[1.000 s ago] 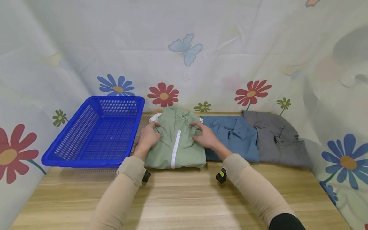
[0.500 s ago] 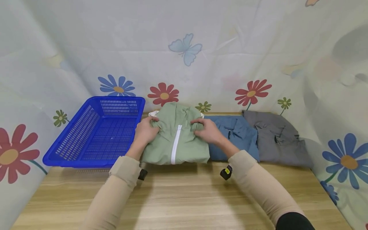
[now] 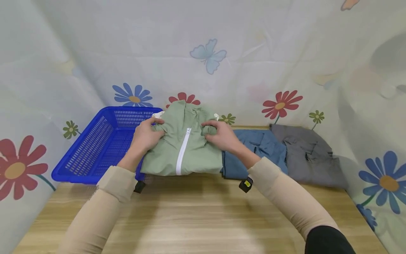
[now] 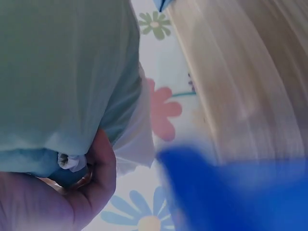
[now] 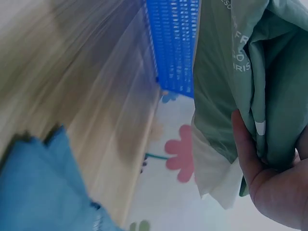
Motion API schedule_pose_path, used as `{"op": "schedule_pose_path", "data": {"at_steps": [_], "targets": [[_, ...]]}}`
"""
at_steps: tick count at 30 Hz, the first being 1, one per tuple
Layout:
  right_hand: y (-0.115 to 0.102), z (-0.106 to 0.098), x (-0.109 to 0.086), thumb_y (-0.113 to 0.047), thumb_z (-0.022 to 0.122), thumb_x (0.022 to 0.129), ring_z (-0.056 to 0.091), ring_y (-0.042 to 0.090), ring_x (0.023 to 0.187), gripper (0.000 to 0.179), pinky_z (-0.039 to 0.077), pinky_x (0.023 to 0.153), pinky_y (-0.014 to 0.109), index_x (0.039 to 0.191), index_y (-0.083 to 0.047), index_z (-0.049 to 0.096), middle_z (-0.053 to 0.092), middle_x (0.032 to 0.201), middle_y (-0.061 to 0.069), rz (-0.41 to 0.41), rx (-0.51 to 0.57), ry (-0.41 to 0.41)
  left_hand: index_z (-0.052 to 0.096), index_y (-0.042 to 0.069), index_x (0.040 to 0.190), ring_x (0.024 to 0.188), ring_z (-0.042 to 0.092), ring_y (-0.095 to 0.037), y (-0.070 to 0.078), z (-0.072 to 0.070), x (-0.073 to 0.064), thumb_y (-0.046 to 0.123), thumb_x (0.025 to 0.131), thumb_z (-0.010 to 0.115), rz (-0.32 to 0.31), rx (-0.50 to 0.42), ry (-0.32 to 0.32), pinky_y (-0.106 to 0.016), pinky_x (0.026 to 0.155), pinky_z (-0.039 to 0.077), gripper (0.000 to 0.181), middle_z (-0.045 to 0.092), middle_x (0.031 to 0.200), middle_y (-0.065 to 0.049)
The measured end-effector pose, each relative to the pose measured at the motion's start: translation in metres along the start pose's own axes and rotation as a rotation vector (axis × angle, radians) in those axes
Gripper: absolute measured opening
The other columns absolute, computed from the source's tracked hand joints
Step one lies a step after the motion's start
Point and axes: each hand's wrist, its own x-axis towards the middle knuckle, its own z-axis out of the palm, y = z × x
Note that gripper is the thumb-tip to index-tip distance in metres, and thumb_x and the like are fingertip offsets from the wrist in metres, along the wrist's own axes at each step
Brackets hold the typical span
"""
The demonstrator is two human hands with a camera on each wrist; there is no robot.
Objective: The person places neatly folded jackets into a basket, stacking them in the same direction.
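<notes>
A folded light-green jacket (image 3: 171,151) with a white front zipper hangs between my hands, raised off the table. My left hand (image 3: 146,135) pinches its left edge near the collar; in the left wrist view the fingers curl around the green cloth beside a white part. With thumb and fingers my right hand (image 3: 223,135) grips the opposite edge, bunching the fabric. The right wrist view shows white lettering on the underside of the green jacket (image 5: 216,96) and a white piece at its end. The jacket's left side overlaps the blue basket (image 3: 79,148) in the head view.
Right of the jacket lie a folded blue jacket (image 3: 269,148) and a folded grey jacket (image 3: 312,155), side by side on the wooden table (image 3: 196,218). A flower-print cloth (image 3: 152,46) hangs behind and at both sides.
Both hands have lifted the green jacket off the table and carried it left toward the basket. More of the blue jacket's left side now shows.
</notes>
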Motion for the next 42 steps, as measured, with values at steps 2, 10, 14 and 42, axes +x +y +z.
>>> {"op": "schedule_pose_path", "data": {"at_steps": [2,10,14,42], "targets": [[-0.008,0.003,0.004,-0.008,0.065,0.095,0.026,0.012,0.042,0.044,0.033,0.048,0.029,0.139,-0.015,0.065,0.058,0.144,0.014,-0.003,0.012,0.001,0.067,0.009,0.131,0.09,0.054,-0.033,-0.002,-0.008,0.002,0.013,0.09,0.067,-0.006,0.004,-0.006,-0.044,0.076,0.044,0.041,0.061,0.13,-0.022],[-0.039,0.022,0.028,-0.006,0.065,0.094,0.025,0.01,0.045,0.043,0.033,0.049,0.027,0.137,-0.012,0.066,0.063,0.138,0.008,-0.061,-0.015,0.025,0.063,0.006,0.136,0.107,0.05,-0.036,-0.021,-0.042,0.011,0.015,0.094,0.067,-0.044,-0.02,-0.051,-0.043,0.08,0.045,0.044,0.046,0.149,-0.026],[-0.054,0.037,0.039,-0.006,0.066,0.094,0.028,0.011,0.049,0.042,0.034,0.053,0.026,0.136,-0.009,0.066,0.065,0.134,0.008,-0.099,-0.008,0.024,0.061,0.006,0.139,0.116,0.047,-0.038,-0.036,-0.062,0.014,0.018,0.094,0.068,-0.086,-0.024,-0.062,-0.044,0.082,0.045,0.047,0.039,0.156,-0.026],[-0.096,0.158,0.106,-0.005,0.069,0.088,0.058,0.014,0.094,0.045,0.044,0.077,0.017,0.133,-0.01,0.07,0.071,0.123,0.006,-0.104,-0.047,0.078,0.045,-0.002,0.146,0.133,0.034,-0.053,-0.149,-0.152,0.046,0.022,0.103,0.062,-0.086,0.032,-0.179,-0.043,0.087,0.042,0.052,0.027,0.152,-0.043]]}}
